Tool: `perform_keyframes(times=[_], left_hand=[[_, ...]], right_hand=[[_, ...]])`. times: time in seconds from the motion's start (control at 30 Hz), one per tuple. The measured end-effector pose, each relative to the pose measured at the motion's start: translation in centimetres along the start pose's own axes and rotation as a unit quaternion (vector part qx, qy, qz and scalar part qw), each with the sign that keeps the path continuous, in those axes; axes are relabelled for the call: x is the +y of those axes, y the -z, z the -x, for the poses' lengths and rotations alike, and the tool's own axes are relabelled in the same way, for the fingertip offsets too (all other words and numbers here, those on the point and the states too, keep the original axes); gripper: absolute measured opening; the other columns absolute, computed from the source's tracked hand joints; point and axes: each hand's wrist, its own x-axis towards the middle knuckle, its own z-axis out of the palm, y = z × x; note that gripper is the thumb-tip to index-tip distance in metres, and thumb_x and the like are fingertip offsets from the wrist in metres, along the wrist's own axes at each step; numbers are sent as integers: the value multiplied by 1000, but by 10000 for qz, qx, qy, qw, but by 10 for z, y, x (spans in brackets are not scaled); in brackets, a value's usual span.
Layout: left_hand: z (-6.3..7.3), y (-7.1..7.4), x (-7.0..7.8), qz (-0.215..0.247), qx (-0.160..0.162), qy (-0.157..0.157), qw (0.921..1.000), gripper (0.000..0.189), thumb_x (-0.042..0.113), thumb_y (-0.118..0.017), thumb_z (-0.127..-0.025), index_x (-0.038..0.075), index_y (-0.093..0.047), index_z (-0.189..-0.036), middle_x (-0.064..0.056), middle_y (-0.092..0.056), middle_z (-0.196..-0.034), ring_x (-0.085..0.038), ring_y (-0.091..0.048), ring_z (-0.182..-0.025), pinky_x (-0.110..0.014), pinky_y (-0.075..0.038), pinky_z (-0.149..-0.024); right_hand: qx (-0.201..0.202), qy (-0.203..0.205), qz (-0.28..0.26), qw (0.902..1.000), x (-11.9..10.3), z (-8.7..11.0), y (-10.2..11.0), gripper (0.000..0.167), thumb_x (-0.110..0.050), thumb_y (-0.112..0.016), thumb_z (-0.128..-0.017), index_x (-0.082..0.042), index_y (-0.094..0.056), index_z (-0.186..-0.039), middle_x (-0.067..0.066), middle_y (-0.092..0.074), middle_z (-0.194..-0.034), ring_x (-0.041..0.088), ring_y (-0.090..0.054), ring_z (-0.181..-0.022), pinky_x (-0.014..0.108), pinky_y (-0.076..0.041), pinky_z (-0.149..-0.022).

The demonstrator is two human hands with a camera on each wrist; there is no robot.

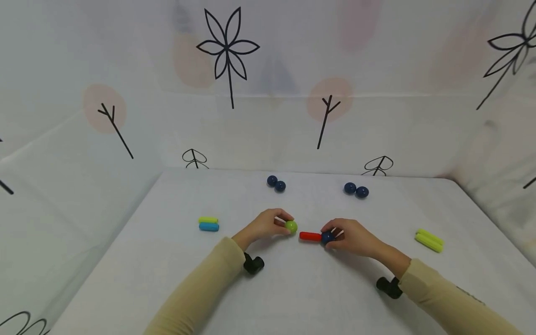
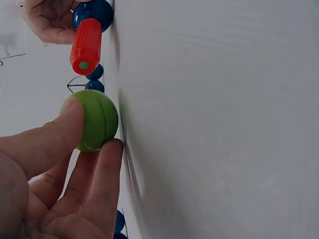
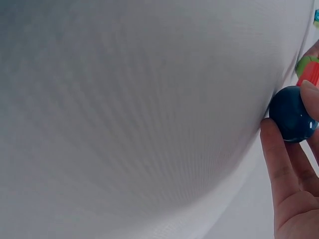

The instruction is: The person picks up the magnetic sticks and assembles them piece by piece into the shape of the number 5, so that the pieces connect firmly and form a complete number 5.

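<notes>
Currently | left grip (image 1: 264,224): pinching green ball (image 1: 291,227) | right grip (image 1: 354,237): pinching blue ball (image 1: 326,238), red rod (image 1: 310,236) touching it

Nothing is readable (the right sleeve (image 1: 439,293) bears a dark, illegible marking (image 1: 470,295)).

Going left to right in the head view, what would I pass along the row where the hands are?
Yellow and blue sticks, left hand, green ball, red stick, dark blue ball, right hand, two yellow sticks.
</notes>
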Motion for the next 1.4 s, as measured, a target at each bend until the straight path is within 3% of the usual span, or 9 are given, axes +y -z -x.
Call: perform_keyframes(times=[0.7, 0.9, 1.4], left_hand=[[1, -7, 7, -49, -293, 64, 9995, 32, 7, -74, -79, 11, -63, -109, 1, -60, -107, -15, -58, -100, -27, -49, -80], [1, -8, 5, -222, -363, -86, 9991, 33, 12, -72, -82, 15, -65, -113, 5, -60, -110, -12, -57, -100, -25, -49, -79], [0, -8, 5, -317, -287, -60, 9991, 31, 16, -68, -86, 15, -65, -118, 3, -61, -114, -15, -56, -102, -27, -47, -83]], right_hand=[[42, -103, 38, 9999, 6, -7, 6, 33, -5, -74, -77, 1, -63, -107, 9, -62, -103, 23, -61, -90, 31, -53, -75], [107, -106, 59, 9999, 7, -7, 7, 33, -2, -73, -77, 1, -62, -108, 10, -62, -104, 25, -61, -92, 32, -53, -76], [210, -131, 51, 9997, 10, -6, 6, 34, -2, -73, -77, 1, -62, -109, 11, -61, -105, 26, -61, -93, 34, -52, -77]])
